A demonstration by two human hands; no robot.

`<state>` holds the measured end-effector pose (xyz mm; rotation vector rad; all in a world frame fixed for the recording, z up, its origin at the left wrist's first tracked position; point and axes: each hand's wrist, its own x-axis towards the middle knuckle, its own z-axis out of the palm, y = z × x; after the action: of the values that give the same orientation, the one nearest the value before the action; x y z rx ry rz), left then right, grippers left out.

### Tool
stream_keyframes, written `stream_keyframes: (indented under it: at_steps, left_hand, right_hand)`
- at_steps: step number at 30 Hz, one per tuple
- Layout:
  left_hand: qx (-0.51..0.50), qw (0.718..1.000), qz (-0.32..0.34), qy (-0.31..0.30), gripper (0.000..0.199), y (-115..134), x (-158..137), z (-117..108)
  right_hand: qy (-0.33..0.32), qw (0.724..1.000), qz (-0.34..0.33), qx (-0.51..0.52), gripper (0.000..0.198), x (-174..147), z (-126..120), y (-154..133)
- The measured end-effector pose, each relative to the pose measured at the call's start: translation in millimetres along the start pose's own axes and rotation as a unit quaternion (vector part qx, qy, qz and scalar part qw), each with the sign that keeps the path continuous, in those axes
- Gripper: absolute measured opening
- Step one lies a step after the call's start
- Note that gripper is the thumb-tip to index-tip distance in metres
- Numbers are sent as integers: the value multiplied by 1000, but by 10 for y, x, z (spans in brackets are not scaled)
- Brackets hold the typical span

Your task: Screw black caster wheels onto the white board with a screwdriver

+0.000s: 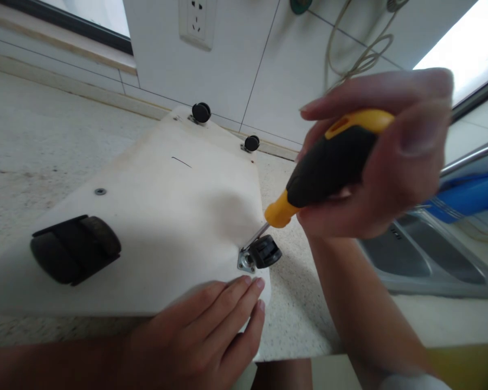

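A black and yellow screwdriver (pixel 329 162) is gripped in my right hand (pixel 406 157). It slants down to the left, and its tip meets the corner of a metal mounting plate (pixel 246 261) under a small black caster (pixel 265 251). That plate sits near the right edge of a white board (pixel 166 216) lying on the counter. My left hand (pixel 211 330) rests at the board's near edge with its fingers stretched out, fingertips just below the plate. Whether a screw is under the tip is hidden.
Other casters stand on the board: a large near one (pixel 76 249) and two at the far end (pixel 201 112). A loose screw or fitting (pixel 100 191) shows on its left. A steel sink (pixel 423 249) and a blue object (pixel 472 192) are at right; a wall socket (pixel 197 21) is behind.
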<state>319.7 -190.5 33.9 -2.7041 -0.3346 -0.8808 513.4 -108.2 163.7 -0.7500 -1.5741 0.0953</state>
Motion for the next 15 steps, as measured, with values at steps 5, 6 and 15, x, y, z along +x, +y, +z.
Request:
stream_keyframes:
  at_steps: [5, 6, 15]
  left_hand:
    - [0, 1000, 2, 10, 40, -21, 6, -4]
    - [0, 1000, 6, 13, 40, -26, 5, 2]
    - [2, 1000, 5, 7, 40, -11, -10, 23]
  right_hand:
    - [37, 993, -96, 66, 38, -26, 182, 0]
    - [44, 991, -109, 56, 25, -29, 172, 50]
    - [-12, 989, -134, 54, 48, -52, 92, 147]
